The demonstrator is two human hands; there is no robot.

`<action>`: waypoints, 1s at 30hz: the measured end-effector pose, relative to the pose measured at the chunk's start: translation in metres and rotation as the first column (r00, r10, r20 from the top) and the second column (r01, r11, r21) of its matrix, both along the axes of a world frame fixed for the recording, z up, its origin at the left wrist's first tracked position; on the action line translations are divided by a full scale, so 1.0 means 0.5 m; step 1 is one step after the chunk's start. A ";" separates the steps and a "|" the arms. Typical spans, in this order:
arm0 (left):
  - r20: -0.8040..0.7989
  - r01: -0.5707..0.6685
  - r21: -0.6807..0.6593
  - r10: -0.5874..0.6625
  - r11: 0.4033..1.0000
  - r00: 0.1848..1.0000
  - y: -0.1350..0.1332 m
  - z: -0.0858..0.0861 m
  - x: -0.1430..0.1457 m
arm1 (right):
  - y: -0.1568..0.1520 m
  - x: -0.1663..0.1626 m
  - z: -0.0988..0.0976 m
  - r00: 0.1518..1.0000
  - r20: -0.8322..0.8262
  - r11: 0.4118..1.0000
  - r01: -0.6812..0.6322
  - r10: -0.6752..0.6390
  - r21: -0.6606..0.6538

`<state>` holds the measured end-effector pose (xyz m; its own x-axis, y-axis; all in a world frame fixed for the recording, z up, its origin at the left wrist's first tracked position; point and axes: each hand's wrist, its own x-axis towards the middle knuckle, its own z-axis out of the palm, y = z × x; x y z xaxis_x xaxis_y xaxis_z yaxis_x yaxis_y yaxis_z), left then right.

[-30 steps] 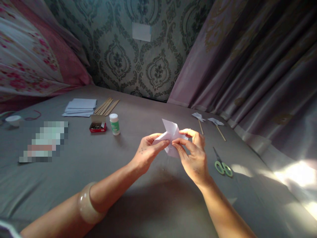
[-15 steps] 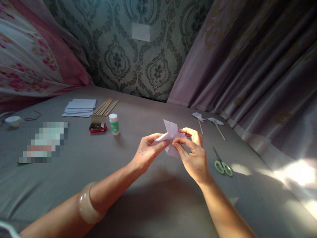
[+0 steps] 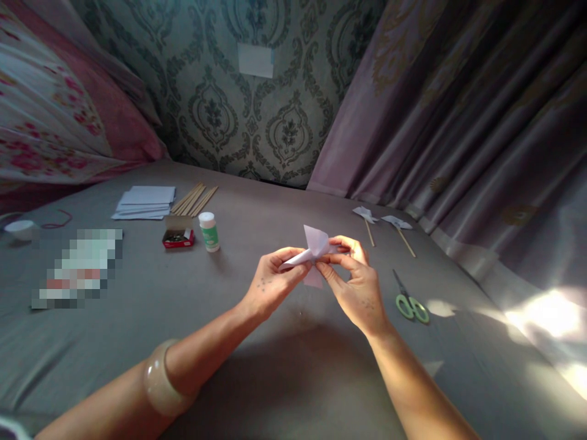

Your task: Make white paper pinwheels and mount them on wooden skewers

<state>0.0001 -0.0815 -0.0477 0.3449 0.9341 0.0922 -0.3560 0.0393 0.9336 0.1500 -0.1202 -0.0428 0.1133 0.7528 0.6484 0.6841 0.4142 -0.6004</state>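
a person pinches a folded white paper pinwheel (image 3: 316,240) between two bare hands, held up above a grey sheet (image 3: 257,385). the left hand (image 3: 271,282) has its grip clamped on one blade, thumb on the near side; the right hand (image 3: 360,286) is closed on the other side, thumb and forefinger meeting the paper near its centre. one blade points up between them, another hangs below. a pale bangle (image 3: 161,380) circles the left forearm. near the right hand lie green-handled scissors (image 3: 411,307), and beyond them two paper pinwheels on sticks (image 3: 365,214). from where i stand, a white bottle with a green label (image 3: 210,233) stands upright to the left, just beside an open red box (image 3: 178,242) of small pieces; behind these rest wooden sticks (image 3: 195,200) and a stack of white paper (image 3: 145,203).
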 end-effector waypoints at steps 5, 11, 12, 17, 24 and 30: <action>-0.035 0.048 0.013 -0.048 0.999 0.998 -0.001 0.002 0.002 | 0.002 -0.001 0.000 1.000 -0.014 1.000 0.012 -0.012 -0.011; -0.048 0.075 0.056 -0.073 0.996 0.996 0.009 -0.011 -0.001 | 0.005 0.000 -0.002 0.999 -0.028 0.999 0.027 -0.028 -0.047; -0.059 0.074 0.063 -0.070 0.995 0.996 0.011 -0.014 -0.001 | 0.006 0.000 -0.002 0.999 -0.030 0.998 0.028 -0.030 -0.052; -0.112 0.075 0.092 -0.065 0.993 0.992 0.017 -0.019 -0.003 | 0.009 0.000 -0.003 0.998 -0.035 0.997 0.041 -0.043 -0.063; -0.147 0.102 0.083 -0.089 0.991 0.985 0.020 -0.018 -0.006 | 0.013 0.002 -0.001 0.997 -0.017 0.996 0.080 -0.080 -0.037; -0.177 0.139 0.078 -0.124 0.987 0.976 0.028 -0.019 -0.007 | 0.014 0.014 -0.002 0.994 0.079 0.993 0.080 -0.073 -0.092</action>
